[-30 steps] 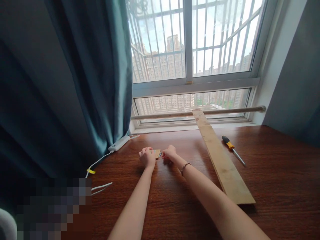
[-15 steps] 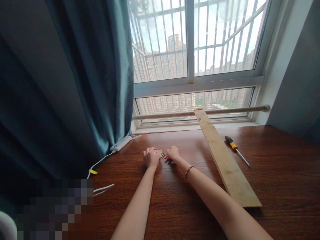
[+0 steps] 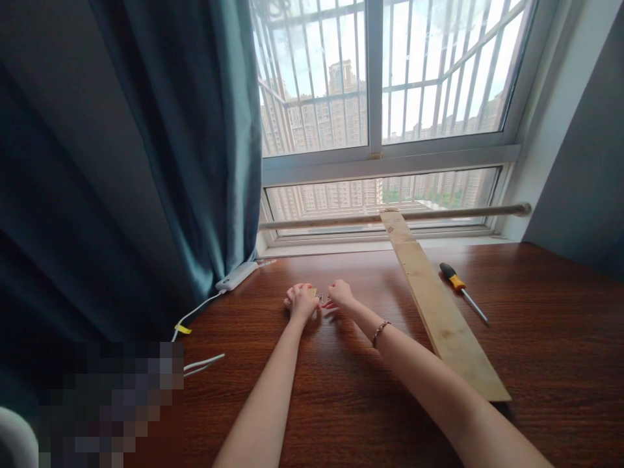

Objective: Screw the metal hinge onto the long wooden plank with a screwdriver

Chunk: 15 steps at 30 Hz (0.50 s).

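My left hand (image 3: 299,301) is closed over a small tan piece (image 3: 313,292) on the wooden tabletop, with only one edge of it showing past the fingers. Several tiny metal pieces (image 3: 320,298), which look like screws, lie at that edge, in the gap between my hands. Just right of them is my right hand (image 3: 340,294), its fingers curled low near the tabletop. Whatever its fingertips may hold is too small to make out.
A long wooden board (image 3: 441,305) leans from the tabletop onto the rail (image 3: 463,213) by the window. To its right lies a yellow-and-black screwdriver (image 3: 461,289). A white power strip (image 3: 237,276) with a cable rests at left beside the blue curtain (image 3: 214,162).
My left hand has turned and come further over the tan piece, closer to the metal pieces. My right hand has shifted slightly right. The view has moved a little.
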Tool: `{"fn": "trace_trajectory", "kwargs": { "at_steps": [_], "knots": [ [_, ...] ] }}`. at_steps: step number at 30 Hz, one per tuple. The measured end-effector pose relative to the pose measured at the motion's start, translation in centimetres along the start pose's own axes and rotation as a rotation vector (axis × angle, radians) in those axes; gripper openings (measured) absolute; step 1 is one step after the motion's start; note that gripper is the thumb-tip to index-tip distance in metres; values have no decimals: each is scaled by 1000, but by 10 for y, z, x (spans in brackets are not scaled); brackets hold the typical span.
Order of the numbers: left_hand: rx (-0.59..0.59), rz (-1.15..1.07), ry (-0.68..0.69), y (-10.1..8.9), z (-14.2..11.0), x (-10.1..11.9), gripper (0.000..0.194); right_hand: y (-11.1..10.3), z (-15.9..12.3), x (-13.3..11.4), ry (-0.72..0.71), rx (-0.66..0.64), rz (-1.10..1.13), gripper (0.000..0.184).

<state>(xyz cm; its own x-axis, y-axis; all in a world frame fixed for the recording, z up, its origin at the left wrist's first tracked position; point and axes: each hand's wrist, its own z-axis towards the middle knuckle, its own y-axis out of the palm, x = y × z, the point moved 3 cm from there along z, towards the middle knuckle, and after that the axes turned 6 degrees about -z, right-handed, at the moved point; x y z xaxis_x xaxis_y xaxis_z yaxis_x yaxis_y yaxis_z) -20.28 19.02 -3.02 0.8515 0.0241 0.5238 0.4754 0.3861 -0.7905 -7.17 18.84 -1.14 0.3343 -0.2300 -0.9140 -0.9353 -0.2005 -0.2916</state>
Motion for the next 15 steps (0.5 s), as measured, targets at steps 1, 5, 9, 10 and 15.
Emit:
{"fn": "trace_trajectory", "kwargs": {
  "at_steps": [1, 5, 9, 10, 15],
  "knots": [
    [-1, 4, 7, 0, 0, 0, 37, 0, 0, 2, 25, -8, 18, 22],
    [-2, 22, 36, 1, -1, 1, 37, 6, 0, 7, 69, -41, 111, 20],
    [0, 28, 33, 3, 0, -1, 36, 12, 2, 9, 62, -41, 178, 17],
    [-2, 28, 33, 3, 0, -2, 36, 12, 2, 9, 57, -37, 188, 16],
    [0, 26, 30, 4, 2, -3, 34, 12, -2, 7, 35, -29, 217, 11]
  ]
}}
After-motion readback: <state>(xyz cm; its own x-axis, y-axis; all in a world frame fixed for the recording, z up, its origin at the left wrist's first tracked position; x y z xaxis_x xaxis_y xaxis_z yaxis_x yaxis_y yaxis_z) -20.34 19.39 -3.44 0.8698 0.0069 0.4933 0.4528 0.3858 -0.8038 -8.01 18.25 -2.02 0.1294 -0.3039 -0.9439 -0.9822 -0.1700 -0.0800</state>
